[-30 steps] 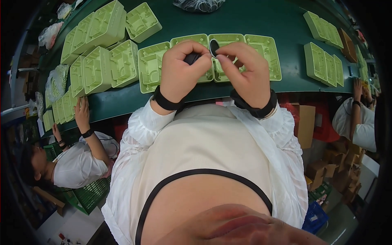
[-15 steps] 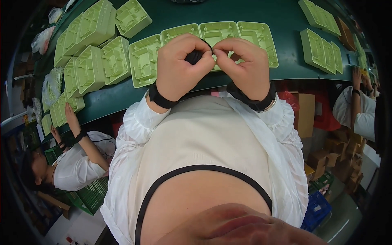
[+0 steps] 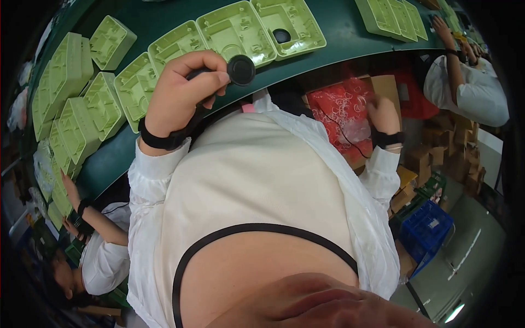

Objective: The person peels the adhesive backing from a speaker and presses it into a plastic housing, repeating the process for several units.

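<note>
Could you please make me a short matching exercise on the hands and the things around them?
1. Left hand
2. Wristbands
3. Right hand
4. Trays

a. by the red bag
b. pale green
c. plain black
d. pinching a black disc

Pairs: 1-d, 2-c, 3-a, 4-b

A dark green workbench (image 3: 344, 33) carried pale green moulded plastic housings. A row of four compartmented housings (image 3: 235, 28) lay open side up near the front edge. Left of it, a crowded cluster of similar housings (image 3: 68, 63) stood tilted; well to the right, three more housings (image 3: 383, 17) stood close together.
</note>
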### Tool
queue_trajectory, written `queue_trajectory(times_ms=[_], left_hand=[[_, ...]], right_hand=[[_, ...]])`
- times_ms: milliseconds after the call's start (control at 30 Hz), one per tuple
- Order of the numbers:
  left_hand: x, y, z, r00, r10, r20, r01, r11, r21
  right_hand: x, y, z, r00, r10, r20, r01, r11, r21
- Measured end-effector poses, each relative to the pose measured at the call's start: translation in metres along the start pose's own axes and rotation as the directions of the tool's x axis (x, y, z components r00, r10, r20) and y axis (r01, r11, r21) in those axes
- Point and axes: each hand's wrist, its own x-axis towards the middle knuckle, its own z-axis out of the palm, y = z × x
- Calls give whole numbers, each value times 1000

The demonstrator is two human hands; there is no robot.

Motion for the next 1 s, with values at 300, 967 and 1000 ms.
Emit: queue_trajectory(times_ms=[300, 967, 1000], left_hand=[[7, -9, 0, 993, -36, 109, 77, 913, -401], [-20, 9, -27, 927, 371, -58, -233, 689, 686], [-20, 7, -27, 928, 368, -60, -230, 694, 682]], right_hand=[[30, -168, 54, 510, -814, -279, 760, 578, -297], [98, -244, 93, 838, -526, 144, 403, 775, 486], [105, -245, 94, 805, -548, 227, 449, 813, 371]])
